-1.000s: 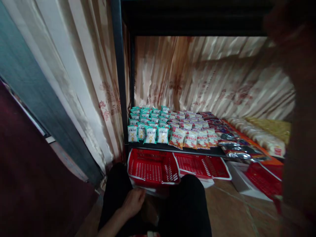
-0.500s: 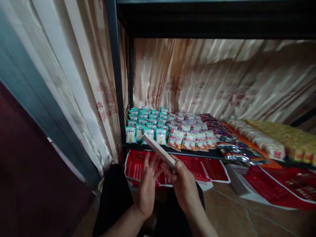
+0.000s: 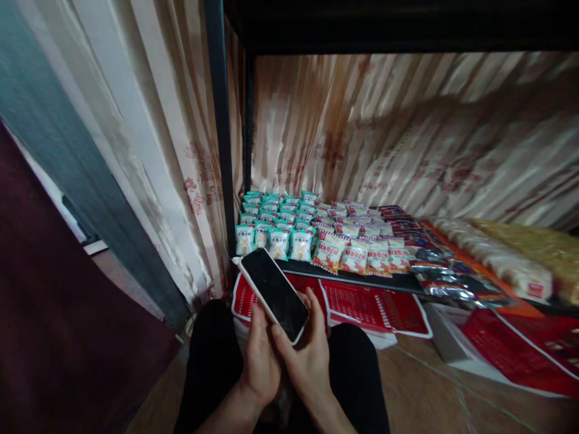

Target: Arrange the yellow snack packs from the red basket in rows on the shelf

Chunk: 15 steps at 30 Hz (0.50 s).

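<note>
A smartphone [image 3: 275, 294] in a light case is tilted over my knees, its dark screen facing up. My right hand [image 3: 307, 355] grips its lower end, with the thumb near the bottom edge and the fingers along the right side. Against the lower left edge rests my left hand [image 3: 260, 361], its fingers partly hidden behind the phone. Beyond the phone's top end, green-topped snack bags [image 3: 278, 242] stand in rows on a low black shelf [image 3: 362, 276].
Orange-and-white snack bags [image 3: 329, 250], dark shiny packets [image 3: 446, 280] and yellow packs [image 3: 534, 247] fill the shelf rightward. Below lie red printed boxes [image 3: 362, 308] on the tiled floor. A black post [image 3: 221, 132] and a curtain [image 3: 149, 150] stand to the left.
The phone has turned from edge-on to screen-up and come slightly lower. My left hand has closed in against it, and my right hand has shifted left. The view has shifted slightly.
</note>
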Available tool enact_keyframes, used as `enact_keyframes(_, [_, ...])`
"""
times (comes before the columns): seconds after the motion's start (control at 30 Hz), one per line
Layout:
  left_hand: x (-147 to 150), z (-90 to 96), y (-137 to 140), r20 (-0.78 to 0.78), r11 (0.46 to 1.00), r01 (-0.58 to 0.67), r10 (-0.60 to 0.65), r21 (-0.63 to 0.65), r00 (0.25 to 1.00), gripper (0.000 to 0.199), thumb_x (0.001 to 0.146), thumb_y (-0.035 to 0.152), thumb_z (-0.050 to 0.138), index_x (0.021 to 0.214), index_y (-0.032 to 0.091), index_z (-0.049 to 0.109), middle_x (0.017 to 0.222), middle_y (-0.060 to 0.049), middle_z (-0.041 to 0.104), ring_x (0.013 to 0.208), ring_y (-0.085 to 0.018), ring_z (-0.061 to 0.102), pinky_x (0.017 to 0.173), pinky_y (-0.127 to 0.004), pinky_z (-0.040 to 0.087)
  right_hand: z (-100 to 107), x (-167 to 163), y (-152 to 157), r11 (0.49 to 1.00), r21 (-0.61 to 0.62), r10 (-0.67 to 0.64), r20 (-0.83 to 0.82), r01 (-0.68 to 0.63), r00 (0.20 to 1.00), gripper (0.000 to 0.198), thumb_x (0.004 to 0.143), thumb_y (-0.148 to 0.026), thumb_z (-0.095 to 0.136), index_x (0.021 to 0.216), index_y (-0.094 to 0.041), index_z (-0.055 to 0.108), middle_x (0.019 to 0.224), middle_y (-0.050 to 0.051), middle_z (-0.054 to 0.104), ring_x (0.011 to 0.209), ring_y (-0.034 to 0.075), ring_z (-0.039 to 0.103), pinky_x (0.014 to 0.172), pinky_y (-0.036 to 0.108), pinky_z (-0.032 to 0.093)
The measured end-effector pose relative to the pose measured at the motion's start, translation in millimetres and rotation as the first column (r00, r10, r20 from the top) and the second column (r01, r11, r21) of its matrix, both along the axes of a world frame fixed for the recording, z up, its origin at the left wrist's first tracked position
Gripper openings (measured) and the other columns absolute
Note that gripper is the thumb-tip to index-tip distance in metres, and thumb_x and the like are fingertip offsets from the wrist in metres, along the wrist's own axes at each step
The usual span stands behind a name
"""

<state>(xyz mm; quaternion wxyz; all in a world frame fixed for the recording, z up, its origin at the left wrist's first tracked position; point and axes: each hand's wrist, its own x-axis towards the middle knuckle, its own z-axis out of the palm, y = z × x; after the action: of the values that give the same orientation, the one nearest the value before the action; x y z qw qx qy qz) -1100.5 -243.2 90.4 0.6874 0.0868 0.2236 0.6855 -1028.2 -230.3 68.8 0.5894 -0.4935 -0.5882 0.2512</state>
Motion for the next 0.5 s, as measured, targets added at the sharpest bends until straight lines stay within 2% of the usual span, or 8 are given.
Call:
enact_keyframes(0.23, [3,-14.8,-17,0.016,0.998,0.068,-0.068,-0.015,0.998,0.046,0.078,0.054,0.055,0.106,0.019,0.067,0.108,-0.008,0.067,0.119,-0.028,0.050,0.103,-0.044,0.038,-18,4,-22,0.996,0.087,-0.040,0.241,0.019,0.970,0.080,0.072,-0.041,0.066,0.138,-0.018,0.027,0.133,0.017,0.040,0.124,0.031,0.038,0.097,0.050,0.038])
enact_keyframes(0.37, [11,-31.9,-36,0.072,0.996,0.075,-0.072,-0.051,0.995,0.051,0.075,0.057,0.058,0.107,0.018,0.067,0.111,-0.009,0.066,0.120,-0.029,0.049,0.105,-0.044,0.036,-33,12,-43,0.999,0.041,-0.001,0.320,-0.013,0.947,0.081,0.074,-0.044,0.063,0.140,-0.019,0.023,0.132,0.017,0.039,0.123,0.032,0.038,0.096,0.050,0.039])
enact_keyframes(0.5, [20,-45.8,-56,0.122,0.991,0.089,-0.076,-0.097,0.990,0.053,0.077,0.056,0.055,0.109,0.015,0.065,0.111,-0.010,0.066,0.119,-0.029,0.050,0.106,-0.044,0.035,-46,29,-66,0.998,-0.017,0.068,0.373,-0.067,0.925,0.082,0.074,-0.048,0.062,0.140,-0.019,0.023,0.129,0.016,0.041,0.119,0.032,0.042,0.092,0.049,0.042])
